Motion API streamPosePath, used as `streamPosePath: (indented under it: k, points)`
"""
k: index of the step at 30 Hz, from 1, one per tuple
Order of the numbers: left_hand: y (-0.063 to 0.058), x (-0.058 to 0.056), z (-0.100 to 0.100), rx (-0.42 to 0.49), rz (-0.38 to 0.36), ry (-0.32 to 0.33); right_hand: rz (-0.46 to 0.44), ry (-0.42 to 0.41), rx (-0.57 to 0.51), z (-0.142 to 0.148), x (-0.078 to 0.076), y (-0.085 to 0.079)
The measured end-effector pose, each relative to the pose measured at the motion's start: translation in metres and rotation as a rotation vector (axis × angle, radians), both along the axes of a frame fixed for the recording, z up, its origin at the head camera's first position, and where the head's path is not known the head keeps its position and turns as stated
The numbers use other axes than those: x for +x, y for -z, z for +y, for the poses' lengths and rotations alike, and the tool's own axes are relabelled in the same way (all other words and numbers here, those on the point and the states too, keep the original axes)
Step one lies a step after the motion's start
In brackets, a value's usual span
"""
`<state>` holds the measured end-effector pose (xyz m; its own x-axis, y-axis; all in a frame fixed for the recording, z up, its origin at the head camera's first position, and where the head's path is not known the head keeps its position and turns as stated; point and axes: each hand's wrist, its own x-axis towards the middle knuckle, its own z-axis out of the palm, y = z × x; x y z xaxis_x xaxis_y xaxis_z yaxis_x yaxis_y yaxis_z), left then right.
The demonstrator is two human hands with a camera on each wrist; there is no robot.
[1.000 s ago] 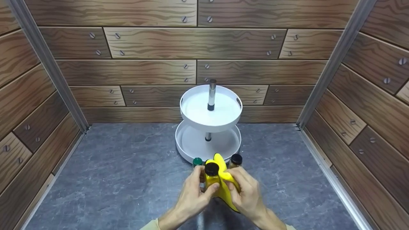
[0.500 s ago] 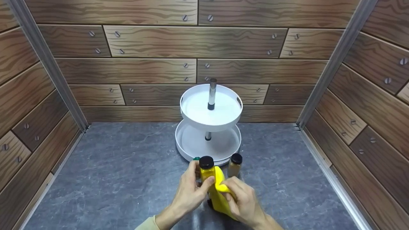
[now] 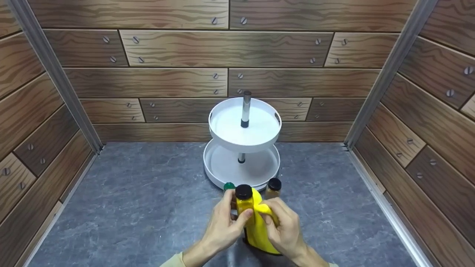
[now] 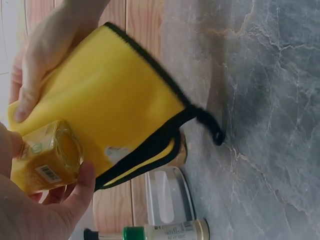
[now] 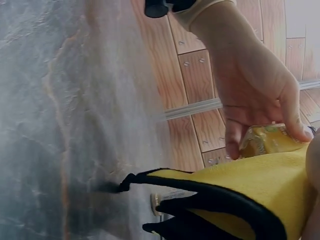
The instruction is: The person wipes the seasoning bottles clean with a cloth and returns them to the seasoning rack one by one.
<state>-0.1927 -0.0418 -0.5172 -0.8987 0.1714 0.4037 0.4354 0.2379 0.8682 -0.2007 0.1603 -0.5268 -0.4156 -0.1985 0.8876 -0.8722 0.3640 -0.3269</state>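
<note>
My left hand (image 3: 222, 224) grips a small jar (image 3: 244, 202) with a black cap and yellow contents, fingers and thumb around its sides. Its base and a barcode label show in the left wrist view. A yellow cloth (image 4: 115, 85) with black edging hangs down beside the jar. My right hand (image 3: 285, 230) pinches this cloth against the jar's right side. Just beyond the hands stand a green-capped jar (image 3: 229, 186), partly hidden by my left fingers, and a black-capped jar (image 3: 274, 188) with brownish contents.
Behind the jars stands a white two-tier round tray (image 3: 215, 137) with a central metal post (image 3: 246, 109). The grey marbled tabletop (image 3: 148, 196) is bounded by wood-patterned walls (image 3: 230, 48) at the back and sides, with metal rails (image 3: 382, 74) at the corners.
The jar shifted up and left, then came partly back right. The cloth's top end, which stuck up beside the cap, now sits lower along the jar. Both hands keep their hold.
</note>
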Motion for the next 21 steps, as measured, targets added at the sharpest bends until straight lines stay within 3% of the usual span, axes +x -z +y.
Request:
streamPosePath:
  k: [13, 21]
  points:
    - [-0.001, 0.007, 0.001, 0.023, -0.036, 0.07, 0.118, -0.061, -0.051, 0.0, -0.009, -0.011]
    - [-0.002, 0.006, -0.001, 0.05, -0.046, 0.056, 0.049, -0.073, -0.009, 0.003, -0.003, 0.0]
